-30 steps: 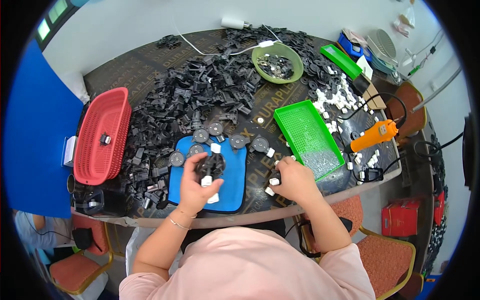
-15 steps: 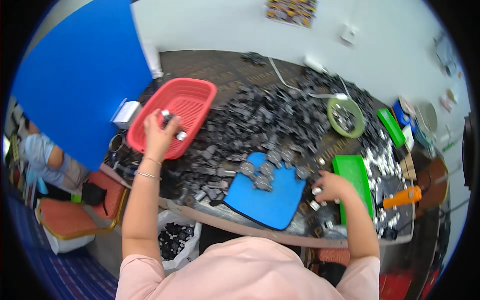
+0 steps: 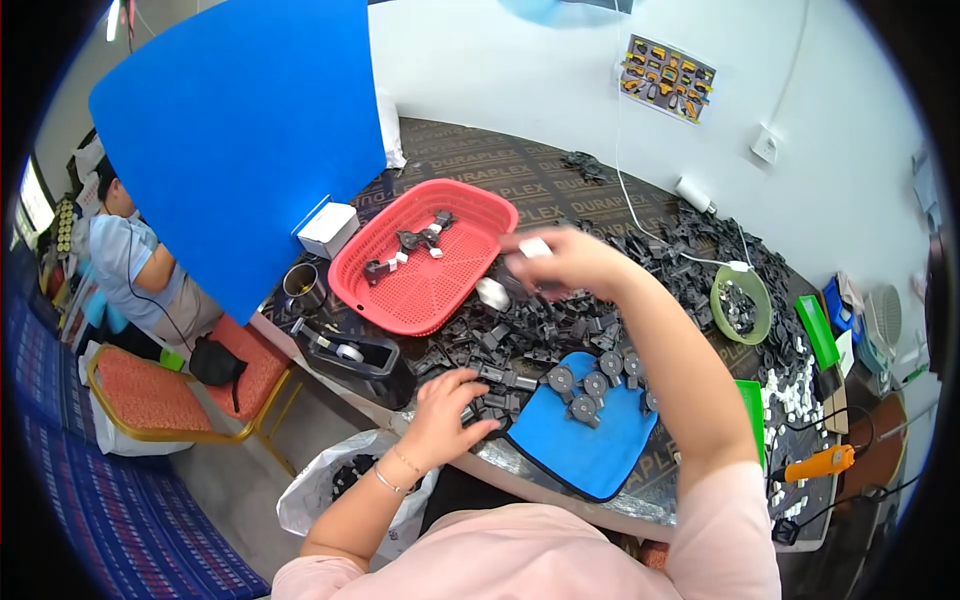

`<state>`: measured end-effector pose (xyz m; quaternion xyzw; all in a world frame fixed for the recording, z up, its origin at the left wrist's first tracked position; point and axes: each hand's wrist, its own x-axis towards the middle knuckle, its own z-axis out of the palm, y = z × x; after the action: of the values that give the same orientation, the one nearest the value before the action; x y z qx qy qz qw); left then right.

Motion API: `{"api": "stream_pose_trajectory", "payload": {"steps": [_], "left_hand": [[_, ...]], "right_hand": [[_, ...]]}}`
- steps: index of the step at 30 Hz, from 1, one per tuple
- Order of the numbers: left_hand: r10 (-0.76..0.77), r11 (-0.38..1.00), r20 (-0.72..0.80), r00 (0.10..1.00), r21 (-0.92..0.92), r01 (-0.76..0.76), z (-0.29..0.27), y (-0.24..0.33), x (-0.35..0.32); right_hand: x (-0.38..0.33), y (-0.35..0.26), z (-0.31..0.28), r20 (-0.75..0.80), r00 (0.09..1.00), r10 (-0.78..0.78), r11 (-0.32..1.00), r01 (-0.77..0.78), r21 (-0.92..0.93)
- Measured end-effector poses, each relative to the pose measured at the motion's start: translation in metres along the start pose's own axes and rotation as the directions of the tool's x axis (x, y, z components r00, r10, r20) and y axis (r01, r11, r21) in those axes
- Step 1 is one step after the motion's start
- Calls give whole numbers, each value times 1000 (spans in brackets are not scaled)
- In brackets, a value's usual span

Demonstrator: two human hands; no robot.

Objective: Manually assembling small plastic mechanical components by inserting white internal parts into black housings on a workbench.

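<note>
Just above centre of frame: black-and-white part (image 3: 492, 293) in right hand (image 3: 570, 262), fingers curled round it, beside right rim of red basket (image 3: 470, 262); blurred, so cannot tell exact grip. Left of centre, inside basket: similar parts (image 3: 412, 240), likely gathered there to stay apart from loose black pieces (image 3: 560, 325). Below centre: left hand (image 3: 447, 415), fingers spread, apparently empty. Lower right of centre: dark discs (image 3: 585, 408) on blue mat (image 3: 580, 460), perhaps for cushioning.

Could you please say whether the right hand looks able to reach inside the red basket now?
Probably yes: the right hand is by the right rim of the red basket, and nothing appears to cover its open top.
</note>
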<state>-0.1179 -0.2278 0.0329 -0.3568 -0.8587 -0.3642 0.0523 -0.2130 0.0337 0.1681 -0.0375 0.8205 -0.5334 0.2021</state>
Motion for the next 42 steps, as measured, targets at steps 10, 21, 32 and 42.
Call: {"api": "stream_pose_trajectory", "payload": {"steps": [10,21,32,42], "left_hand": [[-89,993,70,994,-74,94,1,-8,-16],[232,972,267,935,-87,-216,83,42,43],[528,849,479,702,-271,-454,119,57,16],[509,860,648,566,-367,-354,150,105,-10]], "right_hand": [[-51,35,-60,-510,852,-113,993,86,-77],[-181,216,12,-525,839,145,759,-435,-485],[-193,198,107,-641,767,0,967,-163,-196],[-241,222,94,-614,789,-19,877,-282,-389]]}}
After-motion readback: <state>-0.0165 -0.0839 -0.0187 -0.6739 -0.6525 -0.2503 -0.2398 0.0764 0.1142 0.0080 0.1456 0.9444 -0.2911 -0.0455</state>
